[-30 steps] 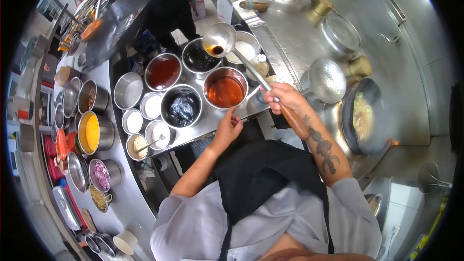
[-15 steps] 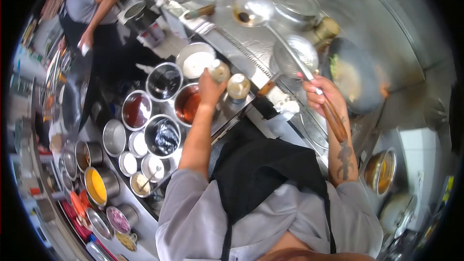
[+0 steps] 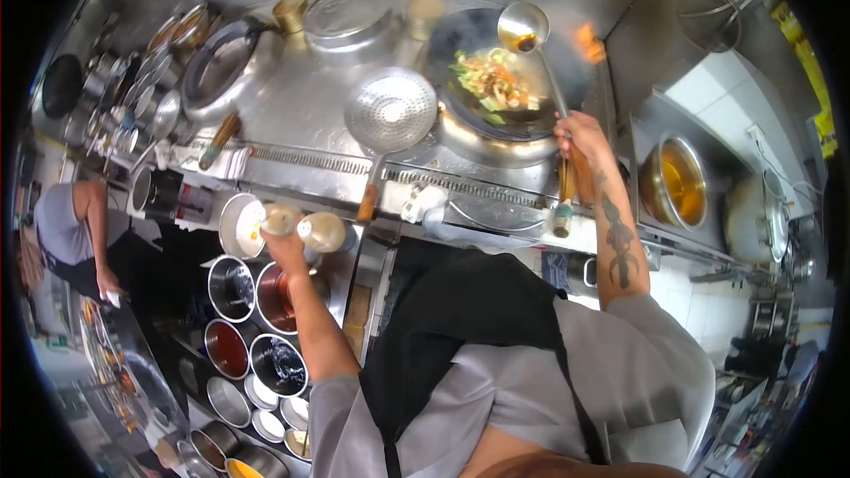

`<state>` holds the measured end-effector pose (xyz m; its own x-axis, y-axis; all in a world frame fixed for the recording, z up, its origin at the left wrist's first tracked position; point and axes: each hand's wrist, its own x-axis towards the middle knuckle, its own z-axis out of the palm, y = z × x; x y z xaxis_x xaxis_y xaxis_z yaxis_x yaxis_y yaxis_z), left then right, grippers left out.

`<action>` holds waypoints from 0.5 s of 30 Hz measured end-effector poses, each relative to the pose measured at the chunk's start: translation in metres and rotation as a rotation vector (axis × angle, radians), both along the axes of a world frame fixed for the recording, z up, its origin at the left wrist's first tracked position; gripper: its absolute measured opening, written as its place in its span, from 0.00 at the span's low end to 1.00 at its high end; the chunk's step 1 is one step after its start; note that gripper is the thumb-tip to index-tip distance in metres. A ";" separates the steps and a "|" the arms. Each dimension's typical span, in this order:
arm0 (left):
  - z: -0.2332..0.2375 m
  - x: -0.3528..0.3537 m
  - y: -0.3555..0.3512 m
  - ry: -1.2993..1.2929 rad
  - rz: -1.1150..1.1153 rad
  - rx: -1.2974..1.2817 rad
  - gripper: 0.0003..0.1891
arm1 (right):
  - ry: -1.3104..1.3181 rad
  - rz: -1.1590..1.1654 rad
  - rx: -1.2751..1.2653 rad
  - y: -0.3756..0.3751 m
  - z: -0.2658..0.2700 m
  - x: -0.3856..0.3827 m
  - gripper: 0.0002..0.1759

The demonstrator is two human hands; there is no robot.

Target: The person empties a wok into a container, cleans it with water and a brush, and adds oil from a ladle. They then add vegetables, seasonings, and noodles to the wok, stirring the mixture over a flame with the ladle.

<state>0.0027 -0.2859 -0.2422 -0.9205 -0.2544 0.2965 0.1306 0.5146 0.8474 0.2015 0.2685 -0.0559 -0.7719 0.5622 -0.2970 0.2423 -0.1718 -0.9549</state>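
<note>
My left hand [image 3: 288, 254] is wrapped around a bottle [image 3: 282, 219] of pale contents, beside a second similar bottle [image 3: 322, 233] and a white-filled pot [image 3: 237, 232]. In my right hand [image 3: 583, 138] is a ladle [image 3: 523, 28], gripped near its wooden handle. The ladle's bowl, with a little dark liquid in it, hangs over the far right part of a wok [image 3: 440, 63]. Chopped vegetables and other food [image 3: 500, 80] steam inside the wok, and a flame [image 3: 589, 42] flares at its right.
A perforated strainer [image 3: 391, 110] lies left of the wok, its handle over the counter edge. Pots of sauces [image 3: 227, 350] stand at lower left. A bowl of oil [image 3: 675, 181] sits at right. Another person [image 3: 75, 226] works at far left.
The view has swung right, bringing the wok and its food fully into sight. The ladle's bowl is now over the wok instead of the steel counter. My left hand still holds the bottle.
</note>
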 end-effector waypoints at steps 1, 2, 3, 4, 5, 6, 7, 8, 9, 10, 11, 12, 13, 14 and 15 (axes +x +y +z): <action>0.003 0.001 0.002 -0.021 0.008 -0.009 0.47 | -0.035 -0.013 0.090 0.010 -0.010 -0.001 0.06; 0.006 0.003 0.003 -0.036 0.017 -0.005 0.47 | -0.073 -0.023 0.180 0.021 -0.022 -0.003 0.05; 0.003 0.000 0.003 -0.013 -0.006 0.011 0.46 | -0.145 0.003 0.300 0.037 -0.038 -0.007 0.07; -0.002 -0.003 0.001 -0.003 -0.019 0.027 0.46 | -0.167 -0.008 0.376 0.038 -0.040 -0.005 0.07; -0.008 -0.007 -0.002 0.009 -0.029 0.044 0.46 | -0.189 -0.014 0.452 0.037 -0.043 -0.006 0.08; -0.010 -0.009 -0.003 0.021 -0.036 0.059 0.46 | -0.209 -0.018 0.527 0.033 -0.045 -0.008 0.08; -0.011 -0.011 -0.005 -0.019 0.023 -0.006 0.43 | -0.211 -0.003 0.577 0.030 -0.042 -0.005 0.08; -0.012 -0.013 -0.007 0.000 0.022 -0.012 0.42 | -0.207 -0.007 0.623 0.034 -0.049 -0.005 0.09; -0.011 -0.014 -0.009 0.017 0.019 -0.018 0.41 | -0.204 -0.012 0.669 0.039 -0.057 -0.004 0.09; -0.010 -0.017 -0.008 0.034 0.015 -0.022 0.40 | -0.202 -0.019 0.716 0.045 -0.063 -0.001 0.09; -0.008 -0.021 -0.008 0.030 0.040 0.032 0.37 | -0.203 -0.018 0.714 0.052 -0.069 0.002 0.10; 0.001 -0.022 -0.005 0.085 0.028 0.039 0.38 | -0.205 -0.016 0.712 0.055 -0.070 0.005 0.11; 0.015 -0.023 -0.001 0.139 0.016 0.048 0.38 | -0.207 -0.012 0.711 0.058 -0.071 0.009 0.12; 0.030 -0.024 0.003 0.193 0.005 0.057 0.38 | -0.241 -0.013 0.875 0.061 -0.077 0.011 0.14; 0.047 -0.025 0.006 0.214 0.000 0.087 0.39 | -0.275 -0.014 1.040 0.064 -0.087 0.015 0.15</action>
